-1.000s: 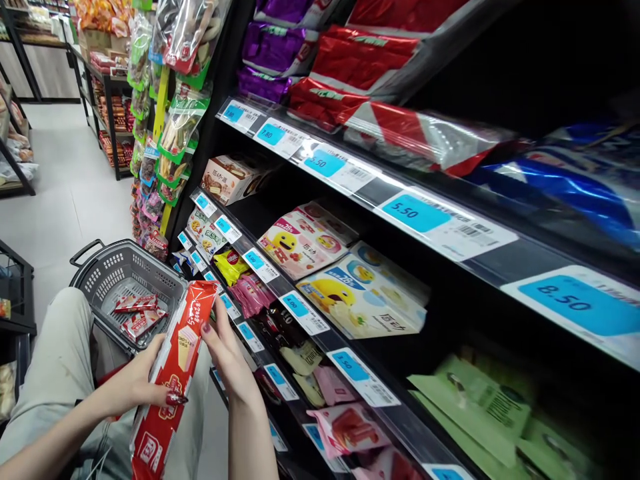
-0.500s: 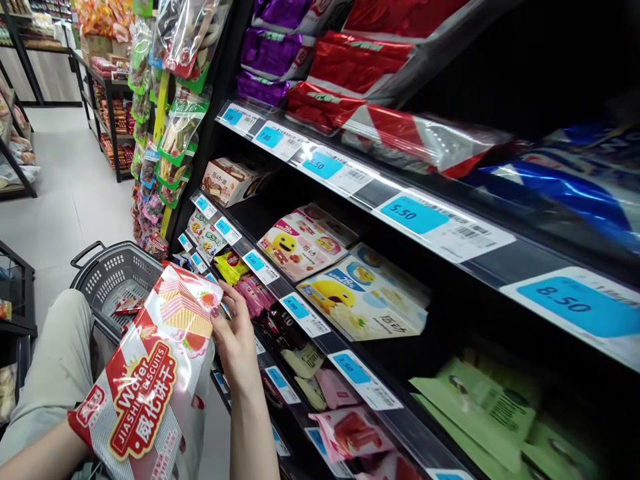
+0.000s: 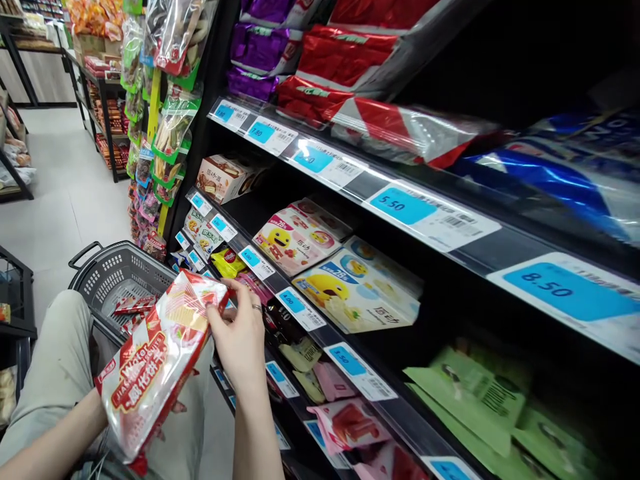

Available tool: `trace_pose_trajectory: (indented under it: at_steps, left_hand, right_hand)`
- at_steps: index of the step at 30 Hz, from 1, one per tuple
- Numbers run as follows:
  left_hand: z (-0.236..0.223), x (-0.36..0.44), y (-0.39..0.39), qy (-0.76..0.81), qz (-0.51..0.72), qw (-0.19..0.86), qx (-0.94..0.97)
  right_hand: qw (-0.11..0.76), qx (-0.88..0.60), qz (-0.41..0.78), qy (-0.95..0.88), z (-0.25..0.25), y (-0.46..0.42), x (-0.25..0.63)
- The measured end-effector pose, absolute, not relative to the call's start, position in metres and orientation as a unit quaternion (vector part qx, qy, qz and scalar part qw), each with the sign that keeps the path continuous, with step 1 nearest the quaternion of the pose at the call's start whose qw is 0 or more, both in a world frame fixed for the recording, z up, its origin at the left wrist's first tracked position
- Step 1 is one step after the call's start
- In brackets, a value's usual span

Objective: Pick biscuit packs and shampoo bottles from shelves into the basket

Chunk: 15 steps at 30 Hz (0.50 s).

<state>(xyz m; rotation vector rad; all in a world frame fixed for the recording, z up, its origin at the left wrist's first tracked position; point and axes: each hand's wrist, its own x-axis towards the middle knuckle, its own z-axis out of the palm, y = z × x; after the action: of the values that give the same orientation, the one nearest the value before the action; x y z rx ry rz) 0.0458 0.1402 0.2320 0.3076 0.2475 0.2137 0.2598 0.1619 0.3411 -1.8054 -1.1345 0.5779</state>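
Note:
A red and white packet of strawberry wafer biscuits [image 3: 150, 353] is held over my lap, tilted, with its printed front turned up. My right hand [image 3: 237, 320] pinches its upper right corner between thumb and fingers; a ring shows on one finger. From below, my left hand [image 3: 97, 408] supports the packet. Most of that hand is hidden behind it, though fingertips show past the packet's right edge. Just beyond the packet stands a grey shopping basket [image 3: 107, 257], with a few red packets [image 3: 135, 305] lying inside.
Shelves on the right hold boxed snacks [image 3: 333, 283], green packs [image 3: 480, 393] and red bags [image 3: 350, 57] above price labels [image 3: 403, 203]. Hanging snack bags [image 3: 173, 127] line the shelf end. A tiled aisle floor [image 3: 55, 180] runs along the left. Black racks [image 3: 15, 293] stand at the left edge.
The wafer packet has tipped, its front now foreshortened and its right side edge showing. Both hands keep hold of it. The view has shifted slightly, and more red packets show in the basket.

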Motion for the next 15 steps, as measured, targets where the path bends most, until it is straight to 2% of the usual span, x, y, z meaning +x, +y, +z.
trace_pose_trajectory:
  at_steps: [4,7,8,11,13,15]
  left_hand:
    - [0.201,0.02,0.148,0.137,0.199,0.96,0.14]
    - [0.177,-0.006,0.148,0.232,0.153,0.947,0.16]
    - [0.168,-0.013,0.15,0.282,0.119,0.937,0.169]
    - [0.145,-0.03,0.177,0.448,0.029,0.864,0.229]
    - [0.13,-0.037,0.212,0.522,-0.006,0.802,0.291]
    - [0.116,-0.041,0.256,0.554,-0.02,0.762,0.335]
  right_hand:
    - [0.527,-0.69,0.311,-0.388,0.255,0.14,0.273]
    - [0.526,-0.693,0.348,-0.349,0.167,0.118,0.265]
    - [0.489,-0.709,0.364,-0.353,0.14,0.111,0.259]
    - [0.352,-0.799,0.243,-0.424,0.082,0.098,0.236]
    - [0.258,-0.816,0.151,-0.494,0.064,0.095,0.224]
    - [0.2,-0.817,0.093,-0.533,0.057,0.096,0.219]
